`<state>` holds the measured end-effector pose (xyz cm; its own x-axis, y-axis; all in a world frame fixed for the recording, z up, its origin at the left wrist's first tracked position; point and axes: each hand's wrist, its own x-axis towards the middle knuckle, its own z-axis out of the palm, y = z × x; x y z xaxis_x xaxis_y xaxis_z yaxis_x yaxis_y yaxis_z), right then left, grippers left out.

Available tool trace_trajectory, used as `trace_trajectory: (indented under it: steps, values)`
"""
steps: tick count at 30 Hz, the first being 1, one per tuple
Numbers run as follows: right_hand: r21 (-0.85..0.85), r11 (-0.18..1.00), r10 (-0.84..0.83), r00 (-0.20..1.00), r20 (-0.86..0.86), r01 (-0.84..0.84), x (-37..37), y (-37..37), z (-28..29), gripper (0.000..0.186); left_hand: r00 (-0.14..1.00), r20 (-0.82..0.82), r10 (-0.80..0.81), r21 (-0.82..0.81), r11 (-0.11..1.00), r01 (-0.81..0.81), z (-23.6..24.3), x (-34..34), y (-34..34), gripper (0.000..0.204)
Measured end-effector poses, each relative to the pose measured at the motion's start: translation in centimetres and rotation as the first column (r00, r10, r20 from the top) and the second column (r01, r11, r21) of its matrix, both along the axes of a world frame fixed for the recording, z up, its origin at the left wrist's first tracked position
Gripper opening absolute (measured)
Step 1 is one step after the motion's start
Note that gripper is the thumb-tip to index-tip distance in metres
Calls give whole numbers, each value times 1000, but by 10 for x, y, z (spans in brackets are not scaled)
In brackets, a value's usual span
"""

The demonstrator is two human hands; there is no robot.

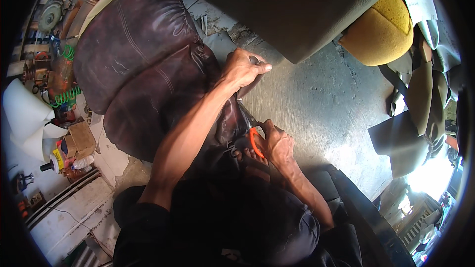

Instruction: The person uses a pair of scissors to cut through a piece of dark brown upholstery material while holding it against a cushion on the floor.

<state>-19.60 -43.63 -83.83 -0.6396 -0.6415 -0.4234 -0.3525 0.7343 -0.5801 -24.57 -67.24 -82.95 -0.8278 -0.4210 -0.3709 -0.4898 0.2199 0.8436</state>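
A dark brown leather seat cushion cover [143, 54] lies on the concrete floor [321, 104] in front of me. My left hand [243, 68] pinches the cover's edge at its right side, fingers closed on the leather. Lower down, my right hand [276, 144] grips orange-handled scissors [253, 141] held against the same edge of the cover. The scissor blades are hidden behind the leather and my hand.
A grey seat cushion [297, 10] overhangs at the top, with yellow foam [383, 29] to its right. Dark fabric pieces [405, 138] lie at the right. Tools, green coiled hose [67, 96], bottles and a cardboard box [81, 138] crowd the left side.
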Motion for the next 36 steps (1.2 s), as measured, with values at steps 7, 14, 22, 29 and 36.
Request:
trace_trajectory:
  steps: [7,14,22,29,36]
  values:
    - [37,999,9,999,38,-10,-4,-5,9,51,997,-34,69,55,996,-67,14,-9,-5,36]
    - [8,1000,-6,1000,11,6,-7,-14,2,52,998,-3,67,127,990,-66,17,-15,7,30]
    - [14,998,60,996,64,-61,-12,-33,6,49,990,-77,121,78,990,-115,25,-13,41,28]
    - [121,942,316,949,1,-314,0,-10,-93,50,691,-686,-226,-59,965,257,156,-81,136,23]
    - [38,999,17,976,216,-26,1,-11,-22,65,556,-75,-828,-8,558,830,7,-26,44,64]
